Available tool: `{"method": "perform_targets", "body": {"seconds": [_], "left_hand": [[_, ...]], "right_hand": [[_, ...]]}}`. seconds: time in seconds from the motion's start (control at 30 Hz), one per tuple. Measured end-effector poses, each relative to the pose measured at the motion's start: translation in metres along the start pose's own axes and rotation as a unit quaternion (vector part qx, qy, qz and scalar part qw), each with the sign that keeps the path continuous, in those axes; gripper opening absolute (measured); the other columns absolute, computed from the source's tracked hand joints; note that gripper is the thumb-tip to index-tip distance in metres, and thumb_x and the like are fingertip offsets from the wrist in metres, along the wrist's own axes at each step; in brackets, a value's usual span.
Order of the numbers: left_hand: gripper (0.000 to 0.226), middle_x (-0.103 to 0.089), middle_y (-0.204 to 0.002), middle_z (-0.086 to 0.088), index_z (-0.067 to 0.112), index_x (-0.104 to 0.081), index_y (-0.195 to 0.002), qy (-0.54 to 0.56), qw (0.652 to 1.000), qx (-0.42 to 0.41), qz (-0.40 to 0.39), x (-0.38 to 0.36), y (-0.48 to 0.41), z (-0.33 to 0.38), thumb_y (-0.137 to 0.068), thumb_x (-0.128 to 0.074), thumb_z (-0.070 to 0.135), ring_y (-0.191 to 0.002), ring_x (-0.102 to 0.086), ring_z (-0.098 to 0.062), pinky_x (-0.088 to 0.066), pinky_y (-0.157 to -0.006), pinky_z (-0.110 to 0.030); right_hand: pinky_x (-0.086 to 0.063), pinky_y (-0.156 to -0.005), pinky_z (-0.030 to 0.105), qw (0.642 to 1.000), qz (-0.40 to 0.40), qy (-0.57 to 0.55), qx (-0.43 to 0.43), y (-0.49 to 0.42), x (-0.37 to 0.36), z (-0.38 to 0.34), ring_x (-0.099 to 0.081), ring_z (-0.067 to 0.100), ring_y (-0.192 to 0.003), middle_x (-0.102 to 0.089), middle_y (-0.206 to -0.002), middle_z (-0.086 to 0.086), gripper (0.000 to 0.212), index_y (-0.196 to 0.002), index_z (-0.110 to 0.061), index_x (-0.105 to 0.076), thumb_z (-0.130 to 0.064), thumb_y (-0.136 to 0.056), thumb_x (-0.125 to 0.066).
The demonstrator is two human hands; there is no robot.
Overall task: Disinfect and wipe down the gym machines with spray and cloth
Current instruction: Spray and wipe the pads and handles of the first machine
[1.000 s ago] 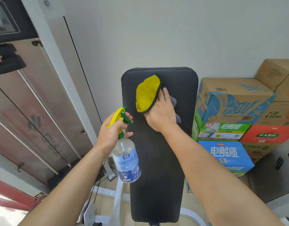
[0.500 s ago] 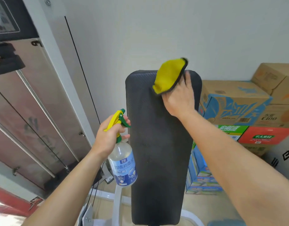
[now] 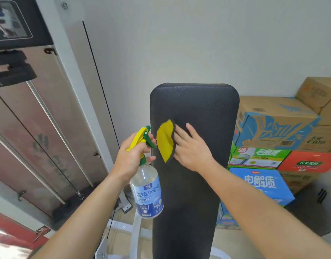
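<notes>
On black wall-side pad point(image 3: 198, 109), flat right hand point(image 3: 193, 150) presses cloth point(image 3: 165, 142), left hand point(image 3: 130, 157) grips bottle point(image 3: 148, 195)

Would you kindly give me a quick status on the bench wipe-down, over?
Left hand grips spray bottle, left of black bench pad. Right hand presses yellow cloth flat on it, near its left edge. Nothing blocks the wipe.

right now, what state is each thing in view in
left hand: grips the spray bottle at its neck
spray bottle: held upright beside the bench pad
right hand: fingers straight, pressing the cloth
cloth: flat on the bench pad, yellow edge curled up
bench pad: cloth on its left middle
boxes: closed, stacked
</notes>
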State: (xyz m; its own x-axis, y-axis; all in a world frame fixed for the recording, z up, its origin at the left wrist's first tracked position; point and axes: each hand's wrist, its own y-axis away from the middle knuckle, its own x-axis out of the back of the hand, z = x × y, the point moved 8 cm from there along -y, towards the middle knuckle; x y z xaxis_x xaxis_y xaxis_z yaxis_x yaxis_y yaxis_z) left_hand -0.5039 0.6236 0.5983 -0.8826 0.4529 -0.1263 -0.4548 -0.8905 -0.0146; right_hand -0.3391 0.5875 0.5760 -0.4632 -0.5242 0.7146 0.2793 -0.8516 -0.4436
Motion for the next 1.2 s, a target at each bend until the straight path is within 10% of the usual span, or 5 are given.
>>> {"method": "perform_targets", "body": {"seconds": [0.27, 0.7, 1.07, 1.2], "left_hand": [[0.038, -0.073, -0.099, -0.010, 0.017, -0.073, -0.098, -0.002, 1.000, 0.002, 0.016, 0.006, -0.003, 0.011, -0.066, -0.053, 0.010, -0.109, -0.069, -0.028, -0.063, -0.082, -0.044], [0.030, -0.073, -0.097, -0.008, 0.016, -0.072, -0.094, -0.002, 1.000, 0.007, 0.016, 0.005, -0.002, 0.020, -0.080, -0.054, -0.002, -0.104, -0.069, -0.026, -0.062, -0.079, -0.044], [0.036, -0.072, -0.101, -0.010, 0.013, -0.071, -0.101, -0.002, 1.000, 0.026, 0.000, -0.049, 0.007, 0.011, -0.088, -0.047, -0.011, -0.117, -0.067, -0.035, -0.061, -0.081, -0.045], [0.037, -0.074, -0.103, -0.009, 0.013, -0.071, -0.102, -0.008, 0.999, 0.036, -0.025, -0.062, 0.008, 0.003, -0.088, -0.047, -0.011, -0.114, -0.070, -0.030, -0.061, -0.081, -0.045]], "right_hand": [[-0.013, -0.122, 0.053, 0.991, 0.063, -0.036, -0.110, -0.113, 0.054, 0.060, -0.029, 0.037, -0.147, -0.046, -0.151, 0.014, 0.046, -0.134, -0.017, -0.061, -0.040, -0.101, -0.040], [-0.011, -0.122, 0.050, 0.992, 0.015, 0.033, 0.120, 0.032, -0.028, -0.026, -0.022, 0.029, -0.151, -0.036, -0.159, 0.006, 0.054, -0.148, -0.018, -0.041, -0.033, -0.096, -0.048], [-0.018, -0.120, 0.055, 0.960, 0.065, -0.021, -0.271, 0.037, 0.010, 0.122, -0.032, 0.043, -0.140, -0.047, -0.145, 0.027, 0.057, -0.146, -0.001, -0.045, -0.031, -0.098, -0.047], [-0.028, -0.116, 0.056, 0.973, 0.027, -0.047, -0.225, 0.066, -0.022, 0.076, -0.049, 0.045, -0.116, -0.063, -0.122, 0.028, 0.045, -0.128, -0.002, -0.063, -0.027, -0.091, -0.060]]}}
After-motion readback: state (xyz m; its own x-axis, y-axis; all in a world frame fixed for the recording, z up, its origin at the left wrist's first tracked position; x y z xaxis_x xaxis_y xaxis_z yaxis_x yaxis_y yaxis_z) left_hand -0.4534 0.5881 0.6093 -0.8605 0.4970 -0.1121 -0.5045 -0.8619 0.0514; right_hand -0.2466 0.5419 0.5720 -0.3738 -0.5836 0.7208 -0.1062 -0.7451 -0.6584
